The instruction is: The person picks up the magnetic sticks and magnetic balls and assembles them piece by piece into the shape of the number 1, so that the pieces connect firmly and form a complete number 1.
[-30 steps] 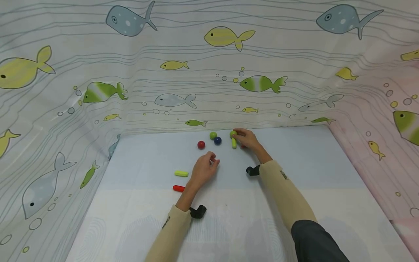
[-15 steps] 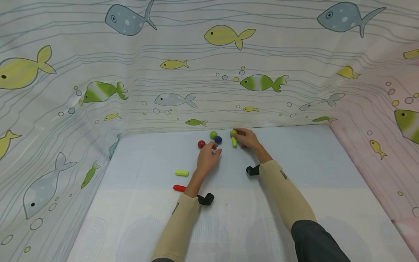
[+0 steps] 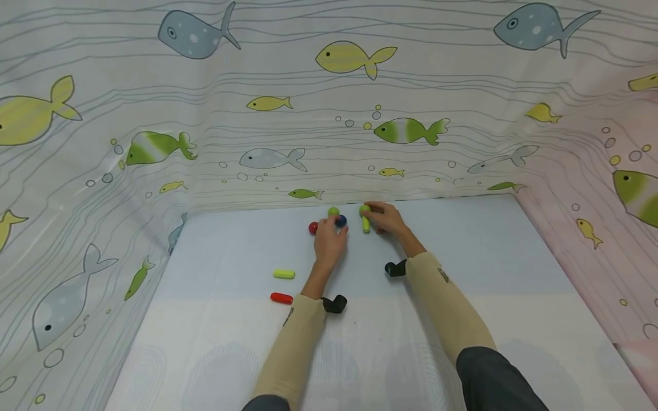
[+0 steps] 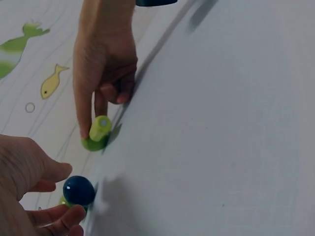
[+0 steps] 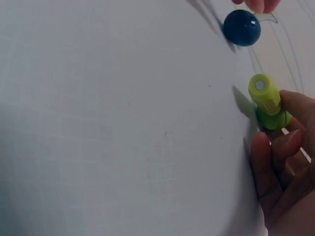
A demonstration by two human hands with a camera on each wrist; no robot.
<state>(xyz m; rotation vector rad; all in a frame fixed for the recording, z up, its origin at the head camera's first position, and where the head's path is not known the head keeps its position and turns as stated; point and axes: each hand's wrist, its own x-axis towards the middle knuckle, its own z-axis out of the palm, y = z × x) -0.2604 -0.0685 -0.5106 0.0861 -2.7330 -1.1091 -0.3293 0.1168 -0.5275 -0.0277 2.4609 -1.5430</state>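
My right hand (image 3: 386,218) pinches a green ball (image 5: 271,120) at the back of the table, with a short yellow-green rod (image 5: 265,93) stuck to it. The rod's free end carries a small grey disc. My left hand (image 3: 329,242) reaches over a dark blue ball (image 4: 78,190), thumb and fingers spread to either side of it. In the left wrist view a gap shows between thumb and ball. Behind the blue ball sits another green ball (image 3: 333,210), partly covered. A red ball (image 3: 313,228) lies just left of my left fingers.
Nearer the front, on the left, lie a second yellow-green rod (image 3: 284,274) and a red rod (image 3: 281,298) beside my left forearm. A fish-patterned sheet (image 3: 277,131) rises behind the white table (image 3: 231,245) and along both sides.
My left hand has moved forward and slightly right, from open table to the blue ball, its fingers now overlapping the red ball's edge. The right hand has kept its hold in place.
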